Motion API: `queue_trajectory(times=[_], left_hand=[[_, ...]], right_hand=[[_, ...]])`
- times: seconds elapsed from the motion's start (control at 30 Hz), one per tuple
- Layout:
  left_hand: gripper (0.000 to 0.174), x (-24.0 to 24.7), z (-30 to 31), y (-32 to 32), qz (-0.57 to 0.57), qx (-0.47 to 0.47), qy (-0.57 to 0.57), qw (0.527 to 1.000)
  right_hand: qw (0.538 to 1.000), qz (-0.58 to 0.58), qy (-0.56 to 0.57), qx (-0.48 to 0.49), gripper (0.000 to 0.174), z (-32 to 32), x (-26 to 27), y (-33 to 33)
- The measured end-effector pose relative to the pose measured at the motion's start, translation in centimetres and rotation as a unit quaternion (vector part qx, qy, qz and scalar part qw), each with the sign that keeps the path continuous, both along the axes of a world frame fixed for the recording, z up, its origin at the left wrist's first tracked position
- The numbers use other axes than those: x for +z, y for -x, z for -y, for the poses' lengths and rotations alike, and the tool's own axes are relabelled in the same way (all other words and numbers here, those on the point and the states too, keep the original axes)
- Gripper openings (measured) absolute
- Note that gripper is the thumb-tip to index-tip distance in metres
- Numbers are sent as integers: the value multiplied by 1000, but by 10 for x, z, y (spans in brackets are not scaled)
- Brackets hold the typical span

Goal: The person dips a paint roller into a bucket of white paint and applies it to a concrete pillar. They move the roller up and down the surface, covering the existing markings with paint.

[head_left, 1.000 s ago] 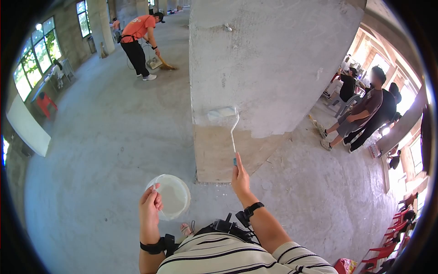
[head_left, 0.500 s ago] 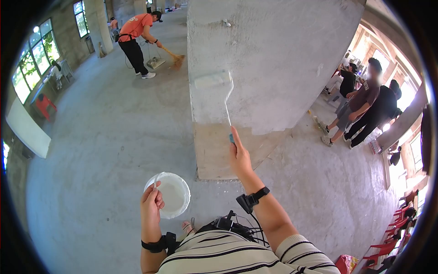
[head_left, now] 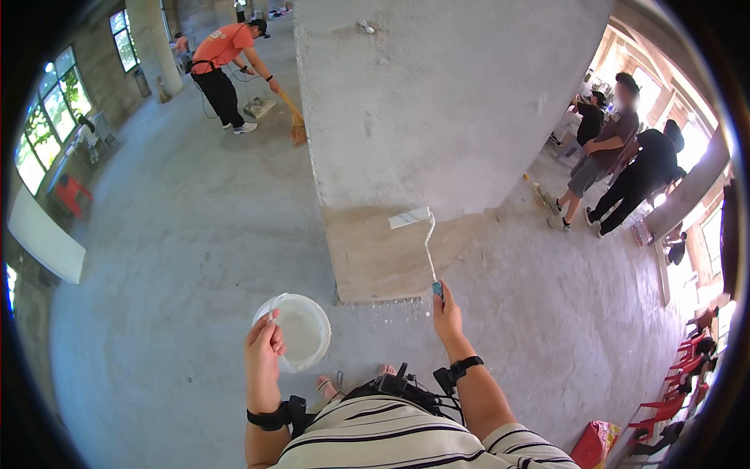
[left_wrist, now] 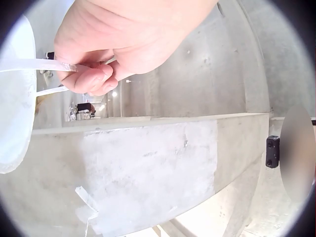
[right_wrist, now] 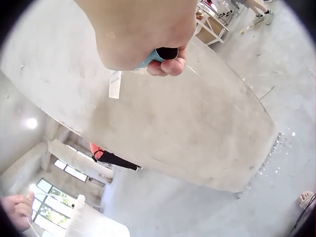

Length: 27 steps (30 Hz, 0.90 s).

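Note:
My right hand (head_left: 448, 315) grips the blue handle (head_left: 437, 290) of a paint roller, whose white sleeve (head_left: 409, 218) lies against the bare tan lower part of a pillar (head_left: 367, 258), just under the whitish coated area (head_left: 422, 117). In the right wrist view, fingers curl round the blue handle (right_wrist: 149, 60). The left hand (head_left: 265, 344) holds the handle strip of a white bucket (head_left: 326, 344) containing pale liquid. The left wrist view has this hand (left_wrist: 123, 39) with fingers curled round the white strap (left_wrist: 34, 64), beside the bucket (left_wrist: 15, 113).
Behind on the left, a person in an orange shirt (head_left: 223, 47) sweeps with a broom (head_left: 297, 129) near a dustpan (head_left: 258, 107). Several people stand or sit at the right. Red chairs (head_left: 660, 410) line the right edge; white specks dot the floor by the pillar's base.
The roller went up the pillar, then came down and right onto the tan part, with my right hand lowered. The left hand still holds the bucket. The sweeper's broom has shifted.

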State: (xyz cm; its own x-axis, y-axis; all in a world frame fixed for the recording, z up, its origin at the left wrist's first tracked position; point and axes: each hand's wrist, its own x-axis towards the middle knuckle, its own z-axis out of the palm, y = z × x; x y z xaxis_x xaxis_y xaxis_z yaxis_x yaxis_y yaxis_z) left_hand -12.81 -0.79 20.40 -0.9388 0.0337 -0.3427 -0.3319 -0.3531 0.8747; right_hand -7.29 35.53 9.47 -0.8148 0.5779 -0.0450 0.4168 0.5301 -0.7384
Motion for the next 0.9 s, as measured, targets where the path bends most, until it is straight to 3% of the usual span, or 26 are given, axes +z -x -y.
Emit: queue_trajectory(times=[0.23,0.37,0.5,0.7,0.8,0.9], left_hand=[[24,2,-1,0,15,3,5,1000],[24,1,-1,0,10,1,-1,1000],[24,3,-1,-2,3,5,3,1000],[24,2,-2,-4,5,20,5,1000],[24,1,-2,-2,-2,15,0,1000],[24,3,-2,-3,-10,20,2,1000]], right_hand=[[995,-95,15,-18,32,-2,17,-4],[998,-68,18,1,32,0,19,14],[994,-110,20,19,36,7,21,33],[973,-222,-9,65,35,22,98,72],[973,-201,83,81,36,23,157,89],[975,-200,66,77,36,23,166,97]])
